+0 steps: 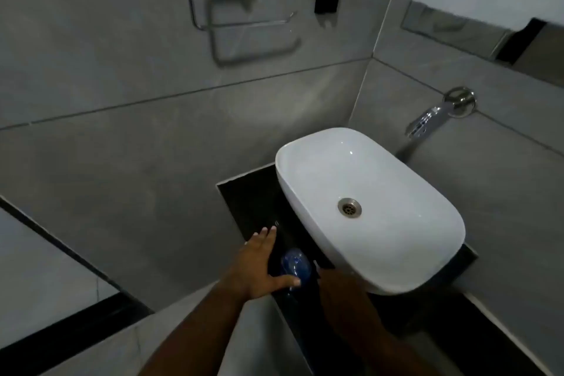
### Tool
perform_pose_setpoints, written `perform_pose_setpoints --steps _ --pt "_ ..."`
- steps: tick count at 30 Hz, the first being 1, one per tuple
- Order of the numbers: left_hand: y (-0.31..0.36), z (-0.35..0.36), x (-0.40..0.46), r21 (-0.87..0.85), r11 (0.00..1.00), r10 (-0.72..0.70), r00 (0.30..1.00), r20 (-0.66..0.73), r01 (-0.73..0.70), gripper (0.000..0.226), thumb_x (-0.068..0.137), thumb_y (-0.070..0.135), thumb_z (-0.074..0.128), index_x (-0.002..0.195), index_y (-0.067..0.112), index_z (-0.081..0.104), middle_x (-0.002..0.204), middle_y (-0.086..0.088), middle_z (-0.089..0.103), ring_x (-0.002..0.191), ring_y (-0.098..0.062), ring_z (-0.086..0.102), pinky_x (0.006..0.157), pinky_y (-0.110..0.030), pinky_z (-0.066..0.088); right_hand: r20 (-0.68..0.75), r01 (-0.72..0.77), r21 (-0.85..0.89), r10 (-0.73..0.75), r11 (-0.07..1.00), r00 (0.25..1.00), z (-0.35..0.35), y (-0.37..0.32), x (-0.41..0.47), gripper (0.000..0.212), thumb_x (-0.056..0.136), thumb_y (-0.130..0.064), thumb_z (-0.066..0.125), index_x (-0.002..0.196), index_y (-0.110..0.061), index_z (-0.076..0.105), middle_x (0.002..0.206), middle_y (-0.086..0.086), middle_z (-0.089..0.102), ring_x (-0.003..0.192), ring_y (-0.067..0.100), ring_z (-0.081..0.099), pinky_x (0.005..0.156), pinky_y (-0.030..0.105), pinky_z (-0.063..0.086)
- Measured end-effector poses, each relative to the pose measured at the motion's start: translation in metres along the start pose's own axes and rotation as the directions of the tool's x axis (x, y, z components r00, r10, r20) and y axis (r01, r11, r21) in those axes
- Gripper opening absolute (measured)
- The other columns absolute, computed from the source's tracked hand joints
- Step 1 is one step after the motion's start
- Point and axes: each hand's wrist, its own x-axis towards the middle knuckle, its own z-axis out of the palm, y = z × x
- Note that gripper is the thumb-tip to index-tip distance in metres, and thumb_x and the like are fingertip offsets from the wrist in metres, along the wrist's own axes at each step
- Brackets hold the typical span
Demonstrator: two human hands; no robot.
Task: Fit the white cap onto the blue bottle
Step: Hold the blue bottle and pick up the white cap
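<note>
A blue bottle (295,264) stands on the dark counter (244,201) just left of the white basin, blurred and seen from above. My left hand (259,265) is spread flat beside it, fingers apart, with the thumb crossing in front of the bottle's lower part. My right hand (335,287) reaches in from the right, close to the bottle and partly under the basin's rim; its fingers are dark and hard to read. No white cap shows in view.
A white oval basin (427,192) with a metal drain (349,207) fills the counter's right side. A chrome tap (427,122) juts from the grey tiled wall. A metal towel holder (244,21) hangs higher on the left wall.
</note>
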Motion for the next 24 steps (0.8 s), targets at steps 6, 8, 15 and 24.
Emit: perform_pose_setpoints --steps 6,8,15,24 --pt "0.007 0.030 0.003 -0.056 0.997 0.058 0.998 -0.031 -0.060 0.132 0.056 0.094 0.053 0.154 0.026 -0.004 0.162 -0.004 0.007 0.147 -0.022 0.010 0.118 -0.037 0.014 0.274 -0.192 -0.041 0.196 0.981 0.942 0.044 0.014 -0.022 0.042 0.099 -0.039 0.035 0.127 -0.011 0.048 0.125 0.010 0.057 0.117 0.026 0.054 0.099 0.039 0.046" --pt "0.006 0.034 0.004 -0.051 0.995 0.086 0.993 -0.078 -0.090 0.129 0.060 0.093 0.052 0.153 0.025 -0.006 0.162 -0.002 0.006 0.147 -0.020 0.010 0.119 -0.037 0.015 0.319 -0.187 -0.108 0.212 0.976 0.924 0.047 0.019 -0.017 0.039 0.098 -0.039 0.039 0.125 -0.013 0.048 0.126 0.009 0.057 0.118 0.027 0.053 0.099 0.040 0.046" --pt "0.002 0.030 0.005 0.223 0.953 0.242 0.957 -0.160 -0.204 0.114 0.072 0.090 0.045 0.152 0.027 -0.008 0.160 -0.004 -0.003 0.147 -0.021 -0.006 0.118 -0.040 0.003 0.289 -0.286 -0.031 0.283 0.958 0.915 0.056 0.021 -0.009 0.030 0.095 -0.035 0.046 0.114 -0.014 0.054 0.119 0.008 0.061 0.113 0.028 0.057 0.095 0.039 0.048" --pt "-0.001 0.027 0.010 0.356 0.916 0.257 0.953 -0.159 -0.187 0.104 0.077 0.087 0.039 0.153 0.022 0.011 0.159 -0.006 0.000 0.146 -0.023 -0.005 0.116 -0.046 0.002 0.002 -0.296 0.402 0.323 0.866 0.947 -0.002 -0.012 0.018 0.014 0.085 -0.027 0.066 0.086 -0.015 0.058 0.085 0.003 0.067 0.073 0.014 0.062 0.067 0.028 0.055"
